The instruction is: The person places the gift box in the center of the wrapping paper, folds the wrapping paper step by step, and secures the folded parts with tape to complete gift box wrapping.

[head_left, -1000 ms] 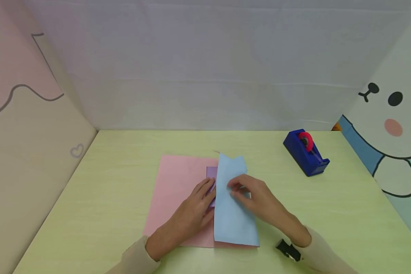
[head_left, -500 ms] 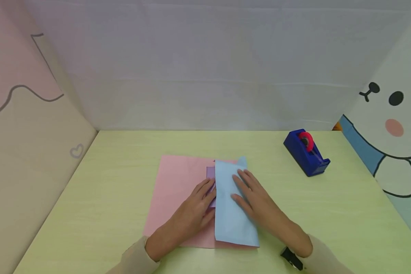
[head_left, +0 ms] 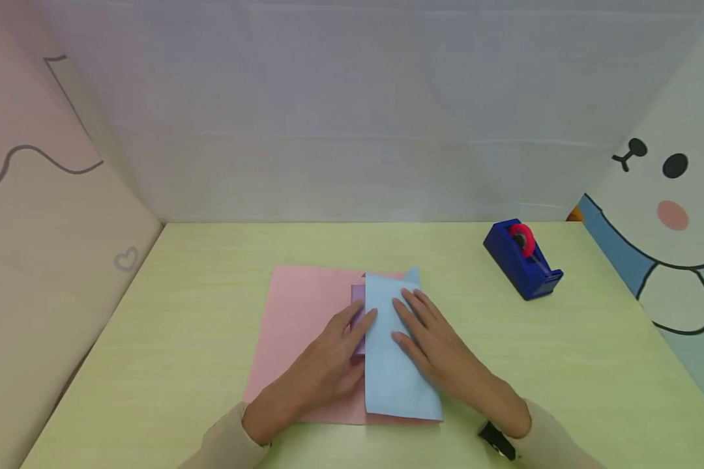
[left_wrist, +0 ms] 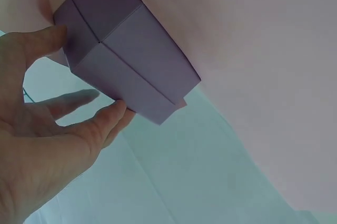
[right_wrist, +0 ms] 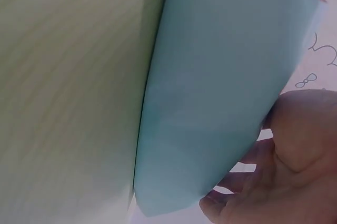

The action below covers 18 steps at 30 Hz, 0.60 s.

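Note:
A purple folded-paper box (left_wrist: 131, 50) lies on the pink paper (head_left: 299, 306), partly hidden under the blue paper (head_left: 387, 384) in the head view. My left hand (head_left: 328, 365) holds this box between thumb and fingers, with one fingertip over the blue paper's left edge. On top of the blue paper, my right hand (head_left: 437, 339) lies with its fingers spread and fairly straight. The right wrist view shows the blue paper (right_wrist: 221, 76) bent upward along its length, the right hand along its outer edge.
A blue tape dispenser (head_left: 519, 260) with a red-cored roll stands at the back right of the pale green table (head_left: 211, 280). A white wall (head_left: 352, 117) rises behind, and printed panels flank both sides. A black strap (head_left: 495, 440) is at the right wrist.
My right hand goes from pinching the blue paper to lying spread on it. The paper's raised far edge has come down. A left fingertip now overlaps its left edge.

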Each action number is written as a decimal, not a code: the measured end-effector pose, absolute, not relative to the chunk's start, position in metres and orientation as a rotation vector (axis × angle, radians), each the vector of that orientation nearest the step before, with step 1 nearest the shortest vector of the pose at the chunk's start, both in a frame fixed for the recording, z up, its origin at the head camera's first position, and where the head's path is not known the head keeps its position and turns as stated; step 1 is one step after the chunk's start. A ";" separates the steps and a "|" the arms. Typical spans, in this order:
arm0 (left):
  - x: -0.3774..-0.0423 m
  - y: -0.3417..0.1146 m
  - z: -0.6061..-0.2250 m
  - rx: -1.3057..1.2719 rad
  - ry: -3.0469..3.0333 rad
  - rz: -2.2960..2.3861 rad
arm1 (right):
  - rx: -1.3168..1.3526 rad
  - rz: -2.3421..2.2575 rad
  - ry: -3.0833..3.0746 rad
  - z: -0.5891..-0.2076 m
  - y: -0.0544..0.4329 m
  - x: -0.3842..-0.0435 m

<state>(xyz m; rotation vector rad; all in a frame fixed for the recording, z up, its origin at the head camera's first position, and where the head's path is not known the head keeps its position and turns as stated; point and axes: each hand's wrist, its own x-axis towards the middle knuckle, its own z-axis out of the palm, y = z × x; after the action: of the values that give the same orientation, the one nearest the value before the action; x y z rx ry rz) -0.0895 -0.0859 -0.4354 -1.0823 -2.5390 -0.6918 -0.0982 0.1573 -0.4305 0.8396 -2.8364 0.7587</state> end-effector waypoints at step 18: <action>-0.087 -0.092 -0.425 -1.165 -2.695 -0.629 | 0.933 0.692 -2.895 -0.426 0.164 -0.106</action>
<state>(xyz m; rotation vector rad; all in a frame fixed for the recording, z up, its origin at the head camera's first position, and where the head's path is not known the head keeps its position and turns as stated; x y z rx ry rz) -0.0867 -0.0924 -0.4250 -1.1653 -2.6949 -0.6288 -0.1061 0.1641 -0.4259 0.9327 -2.8950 0.6916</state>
